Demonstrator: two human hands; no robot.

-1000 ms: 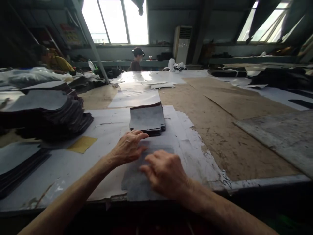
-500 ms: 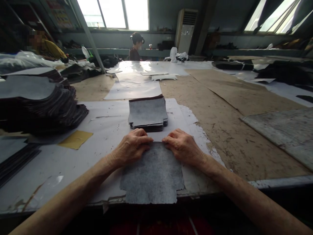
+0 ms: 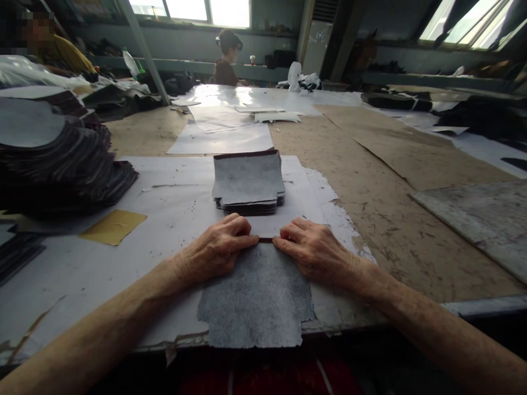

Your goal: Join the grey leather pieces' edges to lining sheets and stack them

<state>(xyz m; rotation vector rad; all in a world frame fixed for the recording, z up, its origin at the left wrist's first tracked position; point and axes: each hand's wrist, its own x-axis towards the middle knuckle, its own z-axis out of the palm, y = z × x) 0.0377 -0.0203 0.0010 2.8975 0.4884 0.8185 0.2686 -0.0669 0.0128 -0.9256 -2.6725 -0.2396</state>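
Note:
A grey sheet with notched corners [image 3: 257, 302], perhaps backed leather, lies at the table's front edge, its near end reaching slightly past it. At its far edge a narrow dark brown strip is turned over onto the grey face. My left hand [image 3: 224, 244] is closed on the left part of that edge, thumb pressing on the strip. On the right part my right hand [image 3: 315, 247] grips the same edge, fingers curled and thumb pointing inward. Just beyond my hands stands a small stack of like grey pieces [image 3: 247, 178], the top one showing a brown far edge.
Tall piles of dark-edged pieces [image 3: 53, 159] stand at the left, near a yellow card [image 3: 114, 227]. White paper [image 3: 164, 211] covers the table under my hands. To the right lies a grey board [image 3: 477, 219]. Two other people are in the background.
The far edge of the sheet now shows a brown folded strip between my thumbs, where only grey showed before. My hands stay at that edge. The view has tilted down slightly.

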